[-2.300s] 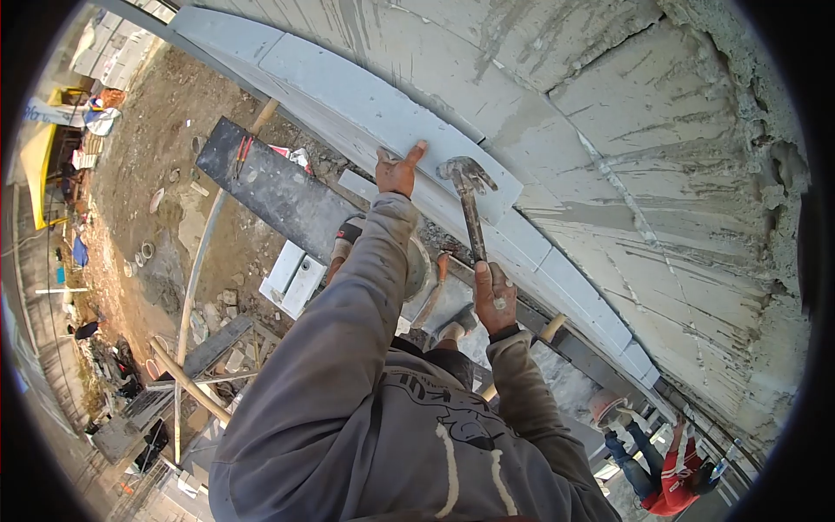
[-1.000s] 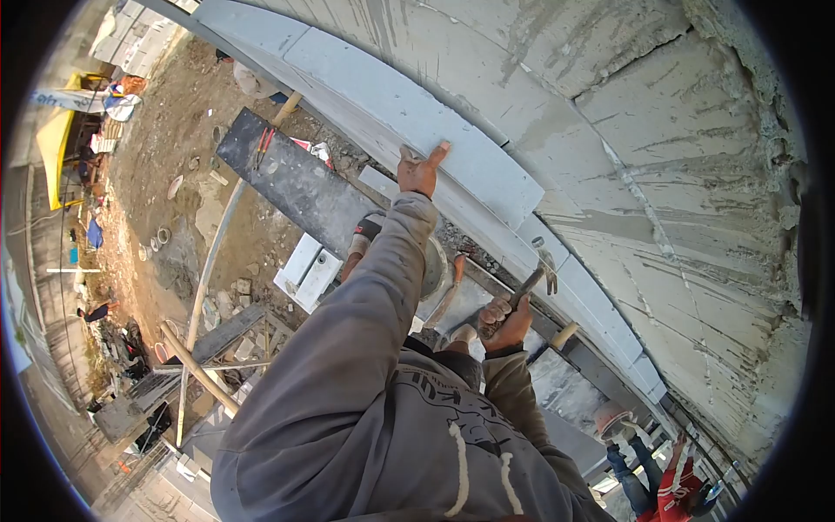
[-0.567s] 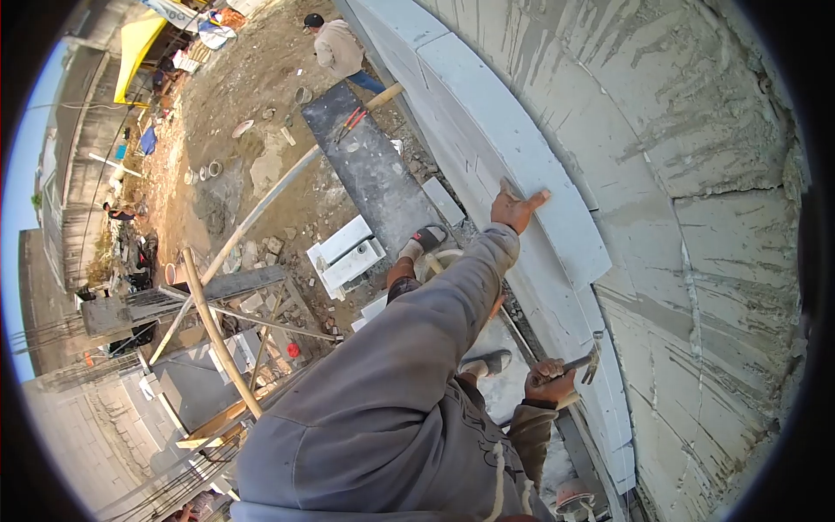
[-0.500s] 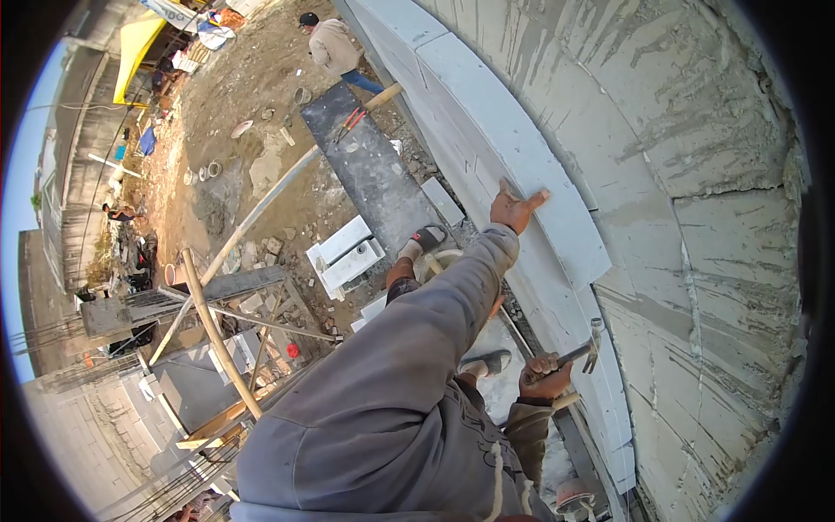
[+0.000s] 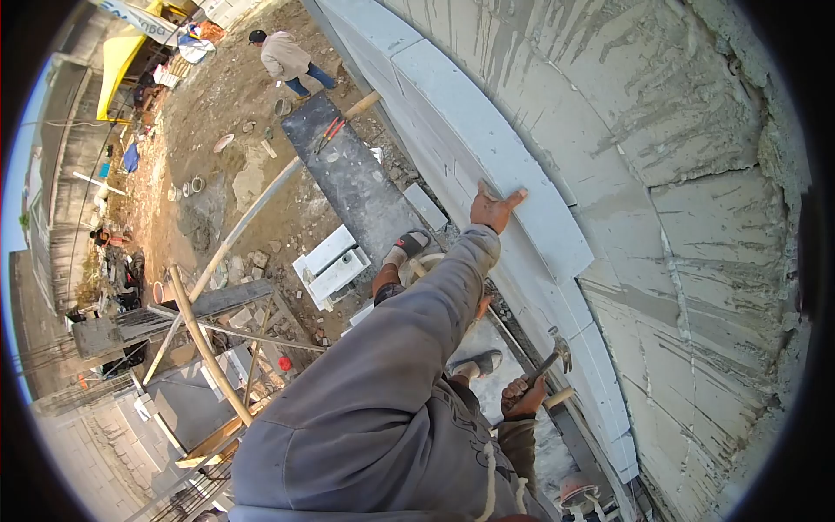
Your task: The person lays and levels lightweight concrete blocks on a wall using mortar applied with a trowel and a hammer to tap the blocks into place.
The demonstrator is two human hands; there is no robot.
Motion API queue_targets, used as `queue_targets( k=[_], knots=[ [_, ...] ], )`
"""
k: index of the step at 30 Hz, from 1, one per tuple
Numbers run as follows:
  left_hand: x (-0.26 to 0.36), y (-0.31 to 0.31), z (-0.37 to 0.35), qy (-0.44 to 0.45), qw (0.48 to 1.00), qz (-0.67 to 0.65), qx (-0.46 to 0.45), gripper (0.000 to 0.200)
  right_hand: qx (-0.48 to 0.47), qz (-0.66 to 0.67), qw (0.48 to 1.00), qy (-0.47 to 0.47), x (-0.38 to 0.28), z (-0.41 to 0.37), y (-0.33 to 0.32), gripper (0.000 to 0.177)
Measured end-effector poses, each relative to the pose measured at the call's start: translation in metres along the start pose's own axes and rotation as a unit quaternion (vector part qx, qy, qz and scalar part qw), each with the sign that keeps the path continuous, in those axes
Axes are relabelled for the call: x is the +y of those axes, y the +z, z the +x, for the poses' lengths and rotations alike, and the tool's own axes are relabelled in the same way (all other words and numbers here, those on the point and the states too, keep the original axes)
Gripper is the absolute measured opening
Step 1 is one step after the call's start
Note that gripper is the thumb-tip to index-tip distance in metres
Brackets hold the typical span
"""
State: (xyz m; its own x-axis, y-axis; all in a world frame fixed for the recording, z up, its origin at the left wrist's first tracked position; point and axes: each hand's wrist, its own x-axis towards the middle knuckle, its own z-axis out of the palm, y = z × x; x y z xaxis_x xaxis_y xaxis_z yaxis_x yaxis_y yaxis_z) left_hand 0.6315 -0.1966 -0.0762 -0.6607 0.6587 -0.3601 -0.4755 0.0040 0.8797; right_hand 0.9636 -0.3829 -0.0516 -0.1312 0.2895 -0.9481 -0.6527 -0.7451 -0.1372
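My left hand (image 5: pixel 496 210) lies open against the edge of a long pale block (image 5: pixel 491 113), thumb spread over its top face and a finger along its side. The block belongs to a row against the wall. Lower down, my right hand (image 5: pixel 523 398) is wrapped round the handle of a claw hammer (image 5: pixel 559 350). The hammer is tilted up, its head overlapping the lower pale blocks (image 5: pixel 600 374) in this view. Grey sleeves cover both arms.
A grey mortar-streaked wall (image 5: pixel 678 200) rises on the right. Below are a dark plank (image 5: pixel 352 170) with red-handled pliers (image 5: pixel 329 133), white blocks (image 5: pixel 330 265) and wooden poles (image 5: pixel 209 344). Another person (image 5: pixel 285 59) stands on the dirt ground. My sandalled feet (image 5: pixel 409 245) are on the platform.
The view has shifted slightly. My right hand has drawn the hammer left and tilted it more upright. My left hand stays at the block's edge. The other person has moved to the left.
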Motion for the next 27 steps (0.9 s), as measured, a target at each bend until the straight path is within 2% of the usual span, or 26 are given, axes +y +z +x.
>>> queue_targets(
  k=[4,5,6,7,9,12,14,18,24,27],
  knots=[
    [-0.029,-0.007,0.016,0.004,1.0,0.022,0.0,0.109,0.064,-0.032,0.997,0.007,0.002,0.009,-0.04,0.047],
    [-0.041,-0.008,0.022,0.007,0.998,0.065,0.006,0.111,0.074,-0.029,0.997,0.019,0.003,0.013,-0.048,0.047],
    [-0.045,-0.012,0.024,0.007,0.994,0.108,0.013,0.114,0.043,-0.04,0.998,0.034,0.003,0.02,-0.067,0.048],
    [-0.035,-0.014,0.02,0.019,0.994,0.107,0.026,0.114,0.081,-0.062,0.994,0.039,0.004,0.022,-0.071,0.049],
    [-0.01,-0.006,0.005,-0.023,0.993,0.115,0.019,0.114,0.123,-0.101,0.986,0.048,0.005,0.023,-0.076,0.05],
    [-0.031,-0.008,0.016,-0.019,0.995,0.097,0.007,0.116,0.149,-0.171,0.973,0.05,0.007,0.024,-0.078,0.051],
    [-0.036,-0.008,0.019,-0.029,0.993,0.117,0.016,0.116,0.175,-0.236,0.952,0.084,0.005,0.019,-0.073,0.053],
    [-0.027,-0.007,0.014,-0.047,0.988,0.145,0.021,0.117,0.171,-0.282,0.94,0.088,0.005,0.017,-0.074,0.053],
    [-0.026,-0.006,0.014,-0.054,0.992,0.115,0.017,0.118,0.157,-0.357,0.916,0.095,0.004,0.014,-0.077,0.054],
    [0.011,-0.006,-0.003,-0.093,0.988,0.123,0.0,0.118,0.155,-0.39,0.902,0.1,0.004,0.013,-0.079,0.054]
  ],
)
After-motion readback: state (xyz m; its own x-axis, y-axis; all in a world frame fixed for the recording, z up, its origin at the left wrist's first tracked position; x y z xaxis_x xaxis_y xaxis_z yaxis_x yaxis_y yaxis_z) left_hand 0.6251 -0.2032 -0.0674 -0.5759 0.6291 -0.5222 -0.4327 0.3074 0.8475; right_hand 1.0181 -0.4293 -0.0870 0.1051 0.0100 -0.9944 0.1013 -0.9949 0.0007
